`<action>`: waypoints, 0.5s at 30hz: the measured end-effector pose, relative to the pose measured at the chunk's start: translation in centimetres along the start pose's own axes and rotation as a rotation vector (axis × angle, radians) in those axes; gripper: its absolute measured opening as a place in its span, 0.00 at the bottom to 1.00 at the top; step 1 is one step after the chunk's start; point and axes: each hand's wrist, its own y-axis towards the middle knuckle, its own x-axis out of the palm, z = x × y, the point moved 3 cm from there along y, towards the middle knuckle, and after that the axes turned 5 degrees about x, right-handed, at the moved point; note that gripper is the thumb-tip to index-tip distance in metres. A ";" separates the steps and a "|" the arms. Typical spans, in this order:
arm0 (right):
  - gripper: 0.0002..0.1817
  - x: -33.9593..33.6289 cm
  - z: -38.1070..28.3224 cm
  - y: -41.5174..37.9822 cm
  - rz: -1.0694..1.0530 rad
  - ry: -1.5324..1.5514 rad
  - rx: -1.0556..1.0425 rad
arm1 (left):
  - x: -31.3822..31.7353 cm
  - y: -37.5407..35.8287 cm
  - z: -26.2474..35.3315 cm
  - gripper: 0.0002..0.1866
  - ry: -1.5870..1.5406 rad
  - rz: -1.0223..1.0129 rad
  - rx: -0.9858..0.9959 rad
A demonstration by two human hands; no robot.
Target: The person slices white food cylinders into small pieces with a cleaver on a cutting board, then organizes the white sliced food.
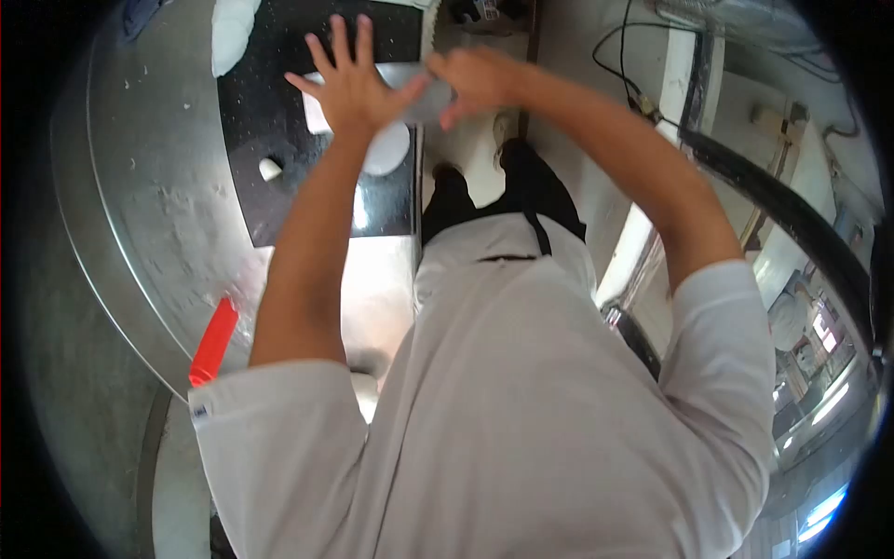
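Observation:
My left hand is open over the black board, fingers spread and palm down. Its thumb overlaps a broad, flat metal blade, like a cleaver's. My right hand is closed around the other end of that blade; its handle is hidden in the fist. Partly under my left hand shows a flat white piece, and beside its wrist lies a thin white disc, like rolled dough. A small white lump sits alone on the board. Whether my left palm touches anything is hidden.
A long white mass, like dough, lies at the board's far left corner. On the steel counter is a red object near my left elbow. A black rail and cables are on the right.

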 end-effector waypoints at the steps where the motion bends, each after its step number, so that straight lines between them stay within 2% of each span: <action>1: 0.46 -1.6 -0.2 1.2 0.012 -0.032 -0.057 | 0.3 0.9 -1.1 0.66 0.023 0.004 -0.033; 3: 0.46 -1.2 -1.8 1.8 0.043 -0.021 -0.011 | 0.3 2.2 -3.1 0.66 0.074 0.018 0.023; 5: 0.47 1.6 -2.1 1.0 0.044 0.006 0.001 | 0.5 0.0 -3.2 0.66 0.027 -0.081 0.098; 7: 0.46 3.7 -3.2 -2.9 -0.098 0.178 0.103 | 0.3 -3.6 -0.4 0.63 0.010 -0.143 0.120; 9: 0.46 4.4 -1.9 -3.4 -0.066 0.107 0.135 | 0.5 -2.7 1.3 0.64 -0.040 -0.162 0.135; 10: 0.45 4.2 -0.9 -3.0 -0.060 0.058 0.138 | 0.9 -1.6 1.3 0.64 -0.033 -0.130 0.104; 13: 0.46 0.3 1.5 -0.3 0.039 -0.032 -0.083 | 0.9 0.4 0.3 0.63 -0.008 0.000 0.018; 15: 0.47 -2.3 1.3 2.0 -0.042 -0.082 -0.022 | 1.3 2.2 -1.2 0.62 0.025 0.095 0.052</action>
